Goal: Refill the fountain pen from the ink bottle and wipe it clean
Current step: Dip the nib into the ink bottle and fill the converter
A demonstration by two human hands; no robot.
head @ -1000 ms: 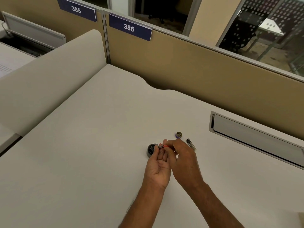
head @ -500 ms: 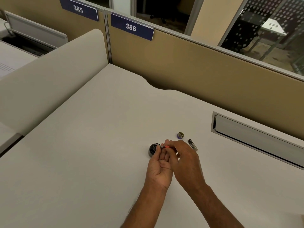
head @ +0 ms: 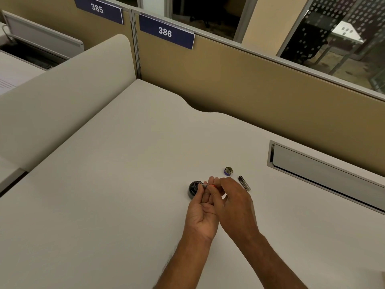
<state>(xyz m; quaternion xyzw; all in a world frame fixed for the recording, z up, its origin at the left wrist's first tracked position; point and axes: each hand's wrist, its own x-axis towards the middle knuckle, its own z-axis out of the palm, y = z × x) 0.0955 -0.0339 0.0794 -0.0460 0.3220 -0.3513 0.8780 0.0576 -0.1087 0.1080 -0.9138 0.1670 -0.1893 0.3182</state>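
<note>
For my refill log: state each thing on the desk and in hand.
ink bottle: uncapped, upright on desk.
bottle cap: off, lying apart from bottle.
loose pen piece: detached, lying on desk.
pen section: pinched by both hands, beside the bottle's mouth.
left hand: pinches pen section.
right hand: pinches pen section.

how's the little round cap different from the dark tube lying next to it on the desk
Shape: the round cap is a short ring; the dark tube is long and slim. Colour: the round cap shows a purple band and brassy rim; the dark tube is black with a silvery end. Pose: the round cap sits flat; the dark tube lies on its side, slanted. Both rest loose on the desk.
</note>
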